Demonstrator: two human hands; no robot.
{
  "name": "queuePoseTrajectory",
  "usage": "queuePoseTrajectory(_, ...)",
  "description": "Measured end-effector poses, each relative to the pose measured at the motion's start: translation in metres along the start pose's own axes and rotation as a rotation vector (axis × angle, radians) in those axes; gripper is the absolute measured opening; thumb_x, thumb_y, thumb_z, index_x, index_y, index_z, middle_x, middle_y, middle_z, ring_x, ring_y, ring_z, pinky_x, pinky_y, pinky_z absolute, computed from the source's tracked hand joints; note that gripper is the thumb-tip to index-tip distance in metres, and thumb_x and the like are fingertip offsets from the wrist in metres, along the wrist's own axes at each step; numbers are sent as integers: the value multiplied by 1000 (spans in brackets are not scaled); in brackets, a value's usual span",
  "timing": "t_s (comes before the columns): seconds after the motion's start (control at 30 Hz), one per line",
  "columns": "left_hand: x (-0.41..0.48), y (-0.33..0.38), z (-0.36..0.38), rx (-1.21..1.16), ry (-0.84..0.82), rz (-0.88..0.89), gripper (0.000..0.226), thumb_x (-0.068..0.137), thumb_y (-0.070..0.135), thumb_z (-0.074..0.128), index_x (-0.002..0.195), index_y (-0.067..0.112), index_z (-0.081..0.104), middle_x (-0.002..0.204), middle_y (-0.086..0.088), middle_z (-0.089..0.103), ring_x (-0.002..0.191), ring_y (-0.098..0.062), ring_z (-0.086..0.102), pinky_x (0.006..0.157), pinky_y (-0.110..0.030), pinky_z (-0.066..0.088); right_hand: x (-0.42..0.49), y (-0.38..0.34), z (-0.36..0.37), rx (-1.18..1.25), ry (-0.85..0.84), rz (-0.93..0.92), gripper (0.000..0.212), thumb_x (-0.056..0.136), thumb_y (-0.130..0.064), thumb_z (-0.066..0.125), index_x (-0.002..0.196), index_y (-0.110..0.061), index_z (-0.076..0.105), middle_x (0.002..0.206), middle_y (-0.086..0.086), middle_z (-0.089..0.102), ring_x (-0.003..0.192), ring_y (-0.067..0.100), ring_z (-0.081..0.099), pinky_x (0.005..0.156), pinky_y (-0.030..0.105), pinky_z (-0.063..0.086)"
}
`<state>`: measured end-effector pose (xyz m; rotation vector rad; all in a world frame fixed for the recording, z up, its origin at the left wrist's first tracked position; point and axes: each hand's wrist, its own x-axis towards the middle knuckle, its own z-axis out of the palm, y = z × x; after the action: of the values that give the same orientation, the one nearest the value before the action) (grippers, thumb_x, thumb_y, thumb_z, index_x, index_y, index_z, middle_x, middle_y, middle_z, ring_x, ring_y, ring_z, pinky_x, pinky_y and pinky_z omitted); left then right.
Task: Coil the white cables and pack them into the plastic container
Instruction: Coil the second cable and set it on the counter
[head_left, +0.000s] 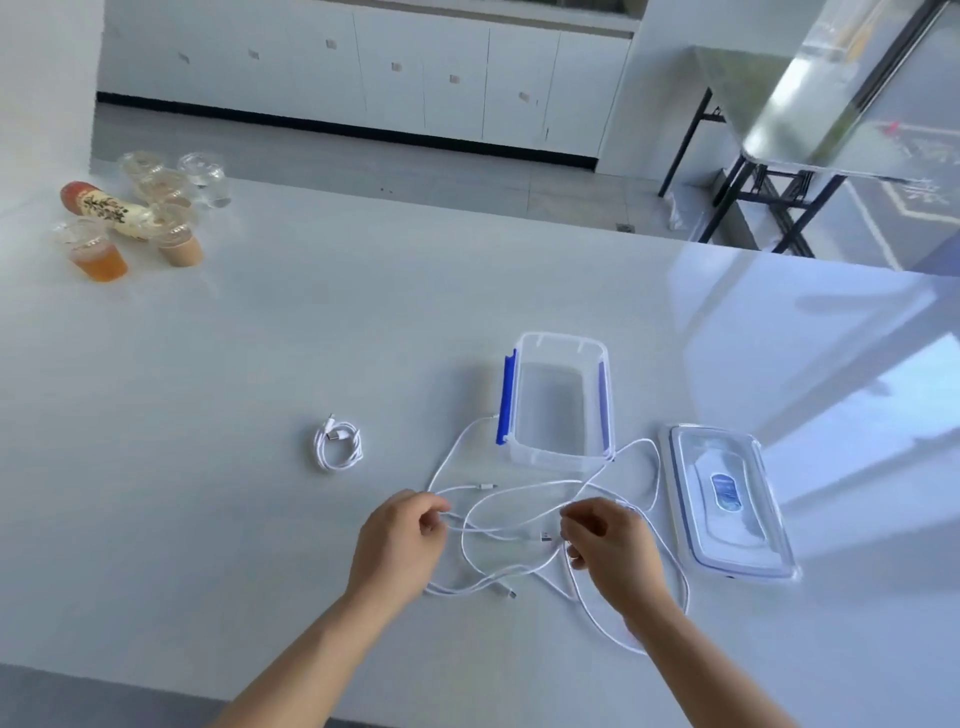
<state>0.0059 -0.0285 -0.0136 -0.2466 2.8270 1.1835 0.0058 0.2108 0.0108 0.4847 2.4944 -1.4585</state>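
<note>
Loose white cables (519, 499) lie tangled on the white table, between my hands and in front of the container. My left hand (400, 545) pinches a strand at the tangle's left side. At the right side my right hand (613, 551) has its fingers curled round another strand. A coiled white cable (337, 441) lies apart to the left. The clear plastic container (558, 457) with blue clips stands open and holds nothing, just beyond the tangle.
The container's clear lid (727, 499) lies flat to the right of it. Several plastic cups (98, 254) and a lying bottle (106, 210) sit at the far left of the table (208, 415). Beyond the far edge are white cabinets and a folding table.
</note>
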Motion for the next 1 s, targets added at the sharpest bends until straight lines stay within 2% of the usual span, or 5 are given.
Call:
queuePoseTrajectory(0.27, -17, 30, 49, 192, -86, 108, 23, 87, 21, 62, 109, 22, 71, 104, 3, 66, 95, -17, 64, 80, -26, 45, -2, 53, -28, -516, 123, -188, 13, 86, -26, 71, 98, -29, 73, 101, -12, 68, 82, 15, 67, 68, 29, 50)
queuePoseTrajectory(0.5, -3, 15, 53, 387, 34, -21, 18, 83, 24, 71, 97, 12, 68, 100, -10, 63, 94, -32, 63, 74, -38, 50, 7, 54, -25, -737, -8, -225, 27, 92, -40, 62, 117, -30, 66, 119, -8, 60, 108, 21, 62, 69, 29, 41)
queuePoseTrajectory(0.67, 1, 8, 51, 493, -24, 49, 14, 87, 30, 68, 93, 17, 68, 97, -4, 61, 96, -28, 61, 70, -37, 50, 13, 58, -17, -830, -47, -238, 18, 90, -20, 54, 100, -20, 68, 104, 0, 63, 99, 30, 62, 68, 34, 50)
queuePoseTrajectory(0.8, 3, 0, 46, 571, -53, 132, 13, 72, 15, 79, 68, 22, 70, 72, 1, 60, 74, -25, 63, 47, -32, 47, 15, 65, -15, -836, -69, -298, 19, 89, -18, 53, 97, -19, 70, 99, 2, 65, 98, 28, 59, 69, 35, 51)
queuePoseTrajectory(1.0, -16, 30, 57, 100, -102, -36, 12, 84, 20, 67, 75, 14, 72, 74, -3, 66, 71, -24, 62, 62, -32, 48, 9, 59, -22, -761, -39, -391, 13, 92, -27, 60, 96, -24, 72, 98, -5, 67, 101, 24, 58, 74, 33, 49)
